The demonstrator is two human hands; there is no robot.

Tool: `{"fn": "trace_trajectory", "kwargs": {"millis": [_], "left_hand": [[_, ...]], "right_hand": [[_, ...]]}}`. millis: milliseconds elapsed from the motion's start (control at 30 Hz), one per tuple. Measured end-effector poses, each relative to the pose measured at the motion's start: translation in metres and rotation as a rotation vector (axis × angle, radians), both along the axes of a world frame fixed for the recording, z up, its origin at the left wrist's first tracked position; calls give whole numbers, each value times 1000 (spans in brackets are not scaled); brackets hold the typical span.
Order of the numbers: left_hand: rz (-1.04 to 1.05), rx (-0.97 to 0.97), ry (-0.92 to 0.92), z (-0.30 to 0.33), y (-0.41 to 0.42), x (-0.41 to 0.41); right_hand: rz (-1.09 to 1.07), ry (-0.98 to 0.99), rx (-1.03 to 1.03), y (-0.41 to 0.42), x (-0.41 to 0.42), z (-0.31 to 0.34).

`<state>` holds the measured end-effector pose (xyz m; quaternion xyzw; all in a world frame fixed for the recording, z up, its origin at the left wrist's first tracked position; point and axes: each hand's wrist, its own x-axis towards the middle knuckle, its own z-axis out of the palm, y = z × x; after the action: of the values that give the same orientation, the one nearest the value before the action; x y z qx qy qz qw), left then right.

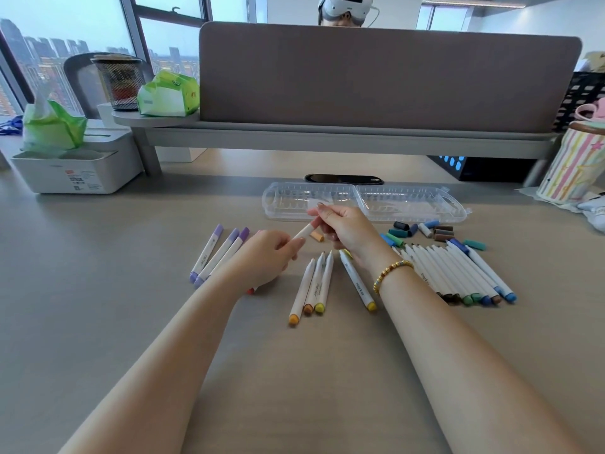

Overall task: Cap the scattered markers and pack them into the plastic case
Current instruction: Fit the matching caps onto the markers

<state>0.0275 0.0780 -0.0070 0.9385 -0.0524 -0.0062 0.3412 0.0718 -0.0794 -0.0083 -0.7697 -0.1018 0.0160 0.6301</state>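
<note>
Capping under way: I hold one marker (pixel 302 235) above the desk (pixel 294 371), my left hand (pixel 268 257) curled round its barrel and my right hand (pixel 343 231) pinching the pinkish cap end.

Nearest me lie three uncapped orange and yellow markers (pixel 312 286) and a fourth yellow one (pixel 357 280); three capped purple markers (pixel 217 253) rest to the left, and a large uncapped row (pixel 458 273) fans out to the right. By my judgement the cap needs a firm straight push home, then this marker goes aside or into the case. Loose caps (pixel 425 231) sit just beyond the row, an orange cap (pixel 317 236) near my fingers. Farthest, the clear plastic case (pixel 409 201) lies open and apparently holds no markers yet; nothing blocks it but my own hands.
</note>
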Motion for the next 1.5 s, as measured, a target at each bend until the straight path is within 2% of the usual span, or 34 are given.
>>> {"fn": "trace_trajectory", "kwargs": {"millis": [200,300,433,533,600,667,767,933,1167,1267,1367,1500], "left_hand": [[3,-16,-4,-3,-4,4],[12,-39,6,0,-6,3],[64,150,-44,5,-7,-2],[228,165,-102,8,14,2],[262,192,-102,6,24,5],[221,298,-120,3,19,5],[87,553,-141,-2,-1,-1],[78,653,-99,-4,-9,0],[69,580,-184,-1,-9,-6],[-64,524,-119,3,-11,-7],[-160,495,4,4,-13,-10],[-179,456,71,2,-13,-8]], "right_hand": [[1,-21,16,2,-3,5],[-4,6,117,4,-3,5],[-6,44,107,10,-3,-1],[-68,31,48,9,1,-5],[-114,-7,-21,5,5,-8],[-140,-15,-57,2,7,-12],[-173,-56,-128,0,7,-12],[-228,-169,-263,-3,10,-12],[-267,-171,-506,-17,19,-19],[-288,-184,-594,-27,22,-19],[-323,-171,-595,-42,22,-13],[-340,-163,-548,-55,20,-9]]}}
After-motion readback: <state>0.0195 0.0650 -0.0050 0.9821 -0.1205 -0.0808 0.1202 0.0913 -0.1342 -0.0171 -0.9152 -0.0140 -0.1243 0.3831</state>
